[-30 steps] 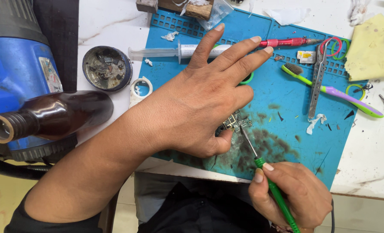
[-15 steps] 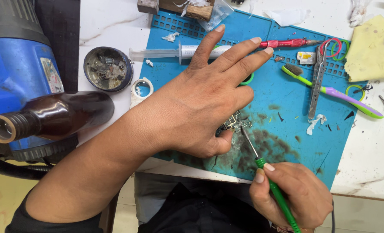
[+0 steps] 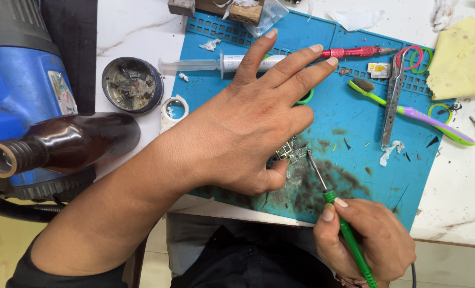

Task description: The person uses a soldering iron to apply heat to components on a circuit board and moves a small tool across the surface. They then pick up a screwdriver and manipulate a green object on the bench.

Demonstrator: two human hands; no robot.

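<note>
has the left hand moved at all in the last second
No. The left hand lies flat on the blue mat as before, its fingertips at the same spot against the syringe and red-handled tool, thumb beside the small circuit board.

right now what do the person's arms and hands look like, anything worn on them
Both hands are bare, no gloves or rings in view. The left hand has a bare forearm, with a dark sleeve pushed up past the elbow. The right hand shows short nails, and what may be a thin band at its wrist.
</note>
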